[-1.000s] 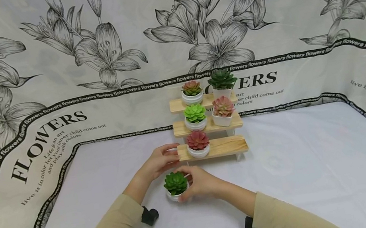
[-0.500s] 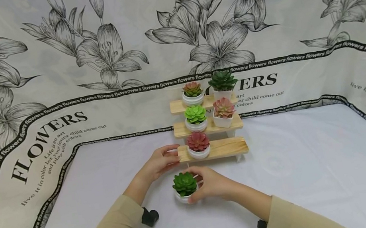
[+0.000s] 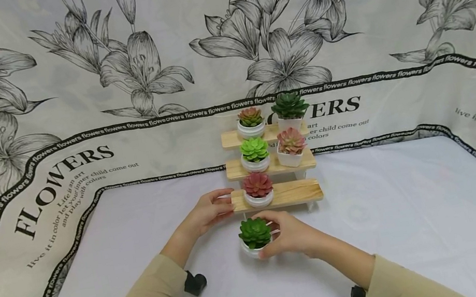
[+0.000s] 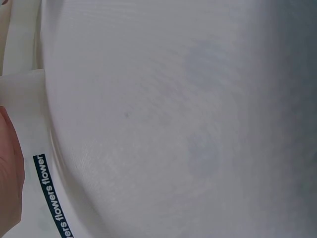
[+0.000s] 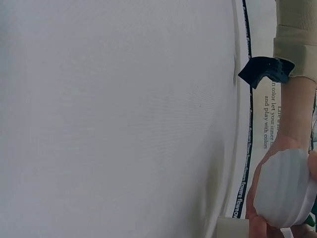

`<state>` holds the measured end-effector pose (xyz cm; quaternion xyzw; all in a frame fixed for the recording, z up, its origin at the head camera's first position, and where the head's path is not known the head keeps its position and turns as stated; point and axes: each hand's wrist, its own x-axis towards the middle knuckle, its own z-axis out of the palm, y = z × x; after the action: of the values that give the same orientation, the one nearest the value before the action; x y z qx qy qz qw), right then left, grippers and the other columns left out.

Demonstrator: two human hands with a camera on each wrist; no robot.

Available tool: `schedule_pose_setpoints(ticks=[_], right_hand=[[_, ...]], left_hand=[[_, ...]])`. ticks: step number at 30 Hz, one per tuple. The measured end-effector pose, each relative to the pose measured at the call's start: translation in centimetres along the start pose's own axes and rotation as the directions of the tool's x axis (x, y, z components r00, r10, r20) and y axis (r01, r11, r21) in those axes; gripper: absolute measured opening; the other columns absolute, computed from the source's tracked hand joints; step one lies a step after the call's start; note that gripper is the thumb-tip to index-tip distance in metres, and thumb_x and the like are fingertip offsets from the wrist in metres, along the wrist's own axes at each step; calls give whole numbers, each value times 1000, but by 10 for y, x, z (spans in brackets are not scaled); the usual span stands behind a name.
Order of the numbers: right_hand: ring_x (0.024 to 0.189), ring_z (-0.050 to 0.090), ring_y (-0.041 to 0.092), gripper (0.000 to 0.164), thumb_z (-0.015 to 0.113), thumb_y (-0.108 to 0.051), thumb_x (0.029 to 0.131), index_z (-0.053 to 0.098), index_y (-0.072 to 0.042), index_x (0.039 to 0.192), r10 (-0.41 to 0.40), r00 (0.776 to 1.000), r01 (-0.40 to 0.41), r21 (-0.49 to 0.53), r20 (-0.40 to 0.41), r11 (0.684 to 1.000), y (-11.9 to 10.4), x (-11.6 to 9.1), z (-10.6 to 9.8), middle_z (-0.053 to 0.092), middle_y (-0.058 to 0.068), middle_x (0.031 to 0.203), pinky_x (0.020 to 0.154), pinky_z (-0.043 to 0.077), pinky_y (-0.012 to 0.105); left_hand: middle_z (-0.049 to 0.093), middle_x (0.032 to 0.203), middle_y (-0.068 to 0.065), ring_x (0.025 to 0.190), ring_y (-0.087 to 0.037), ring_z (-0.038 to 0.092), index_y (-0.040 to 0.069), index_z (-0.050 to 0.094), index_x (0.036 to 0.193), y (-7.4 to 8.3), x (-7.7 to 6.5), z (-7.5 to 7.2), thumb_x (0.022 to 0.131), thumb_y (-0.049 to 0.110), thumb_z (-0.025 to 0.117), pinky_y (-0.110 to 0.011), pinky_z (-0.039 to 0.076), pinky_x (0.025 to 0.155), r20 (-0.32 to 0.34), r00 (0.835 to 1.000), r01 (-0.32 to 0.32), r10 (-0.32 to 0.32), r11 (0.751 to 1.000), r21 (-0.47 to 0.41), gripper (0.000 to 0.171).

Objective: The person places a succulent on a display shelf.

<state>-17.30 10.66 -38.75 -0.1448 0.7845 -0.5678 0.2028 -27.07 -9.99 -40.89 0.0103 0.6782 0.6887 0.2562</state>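
Observation:
In the head view my right hand (image 3: 292, 233) grips a white round pot with a green succulent (image 3: 255, 233), thumb in front and fingers behind. The right wrist view shows the white pot (image 5: 282, 188) from below in that hand. It is just in front of a three-step wooden plant stand (image 3: 297, 192). My left hand (image 3: 208, 210) holds the left end of the stand's lowest board; some fingertips are hidden there. On that board, left side, stands a red succulent (image 3: 257, 185) in a white pot. The left wrist view catches only the left hand's edge (image 4: 10, 178).
On the middle step sit a bright green succulent (image 3: 254, 151) and a pink succulent (image 3: 291, 146). The top step bears an orange-green succulent (image 3: 250, 118) and a dark green succulent (image 3: 290, 106). Behind the white table (image 3: 400, 216) hangs a flower-printed cloth (image 3: 159, 72).
My right hand has carried the green succulent rightward, from left of the stand to in front of its lowest board, slightly raised now. The left hand has stayed at the board's end.

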Motion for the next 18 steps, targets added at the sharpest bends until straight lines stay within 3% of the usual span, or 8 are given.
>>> schedule_pose_setpoints(ticks=[11,18], right_hand=[[102,52,22,69,80,-7,70,48,2,130,30,999,-30,-1,-42,1000,-3,-11,-17,55,11,119,89,47,38],[103,52,23,68,80,-8,70,48,0,129,51,997,-51,6,-60,999,1,-14,-31,55,11,119,95,44,44]], left_hand=[[55,114,-15,85,-13,58,-1,43,136,-2,0,-2,88,-7,56,-26,54,79,6,1000,-10,10,1000,-12,50],[56,113,-14,84,-12,59,-2,42,136,-2,0,-2,89,-7,55,-28,54,82,16,1000,-18,19,1000,-14,50]])
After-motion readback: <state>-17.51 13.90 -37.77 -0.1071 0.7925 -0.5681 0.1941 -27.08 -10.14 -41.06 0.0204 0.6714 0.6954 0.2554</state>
